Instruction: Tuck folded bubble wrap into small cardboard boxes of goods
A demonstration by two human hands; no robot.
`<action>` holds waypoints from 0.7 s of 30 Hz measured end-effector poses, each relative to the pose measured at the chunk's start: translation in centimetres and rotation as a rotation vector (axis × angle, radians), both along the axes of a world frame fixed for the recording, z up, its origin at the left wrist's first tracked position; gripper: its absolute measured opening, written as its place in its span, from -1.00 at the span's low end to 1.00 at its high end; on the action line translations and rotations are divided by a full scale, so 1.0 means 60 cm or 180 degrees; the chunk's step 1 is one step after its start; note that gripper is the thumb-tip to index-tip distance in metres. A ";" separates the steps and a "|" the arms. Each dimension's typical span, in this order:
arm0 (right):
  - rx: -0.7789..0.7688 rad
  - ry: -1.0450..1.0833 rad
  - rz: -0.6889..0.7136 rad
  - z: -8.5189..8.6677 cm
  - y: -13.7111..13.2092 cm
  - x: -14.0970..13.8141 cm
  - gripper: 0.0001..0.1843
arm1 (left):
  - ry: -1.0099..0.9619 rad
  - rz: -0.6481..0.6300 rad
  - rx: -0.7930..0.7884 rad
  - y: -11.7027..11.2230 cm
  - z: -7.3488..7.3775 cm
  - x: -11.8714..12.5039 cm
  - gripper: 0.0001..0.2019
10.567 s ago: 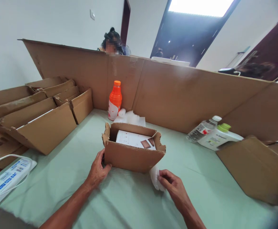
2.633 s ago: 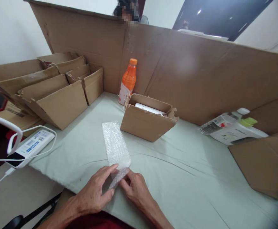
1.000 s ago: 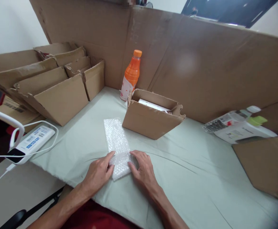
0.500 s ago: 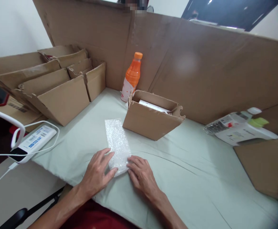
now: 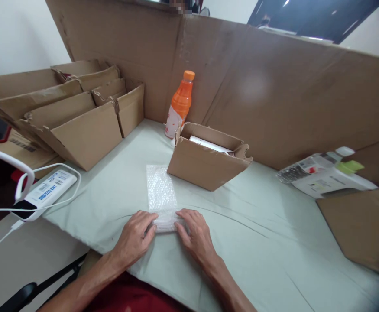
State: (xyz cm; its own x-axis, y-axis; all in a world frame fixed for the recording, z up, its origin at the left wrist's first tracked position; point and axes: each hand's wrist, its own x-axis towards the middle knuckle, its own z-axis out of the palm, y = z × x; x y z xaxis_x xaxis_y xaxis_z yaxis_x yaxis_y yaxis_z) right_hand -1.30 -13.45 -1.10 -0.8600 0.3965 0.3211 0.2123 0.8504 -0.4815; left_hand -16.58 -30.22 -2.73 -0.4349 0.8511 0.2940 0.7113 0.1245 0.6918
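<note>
A strip of clear bubble wrap (image 5: 161, 190) lies flat on the cloth-covered table, its near end doubled over into a thicker fold. My left hand (image 5: 137, 236) grips the left edge of that fold, thumb in front and fingers on top. At the opposite edge, my right hand (image 5: 195, 232) holds the fold in the same way. Whether anything is wrapped inside I cannot tell. Just beyond the strip's far right corner stands a small open cardboard box (image 5: 205, 167) with a white item (image 5: 210, 145) in it.
An orange drink bottle (image 5: 180, 104) stands behind the small box. Cardboard dividers (image 5: 88, 130) stand at the left, near a white power bank (image 5: 48, 193) with a cable. A clear bottle (image 5: 306, 167) and a white bottle (image 5: 335, 182) lie at the right beside a cardboard piece (image 5: 361, 229).
The near end of the bubble wrap has been folded over, so the strip looks shorter and straighter. Both hands have closed on the fold, and the far end has shifted slightly right.
</note>
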 end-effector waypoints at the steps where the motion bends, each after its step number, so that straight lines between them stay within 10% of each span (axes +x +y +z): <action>1: 0.0074 0.0110 0.0029 0.000 -0.001 0.003 -0.77 | -0.0003 0.0000 0.0026 0.001 0.000 -0.001 -0.78; 21: 0.0612 -0.0095 0.0351 -0.034 -0.031 0.001 -0.70 | 0.0479 0.0020 0.0345 0.002 -0.025 -0.004 -0.78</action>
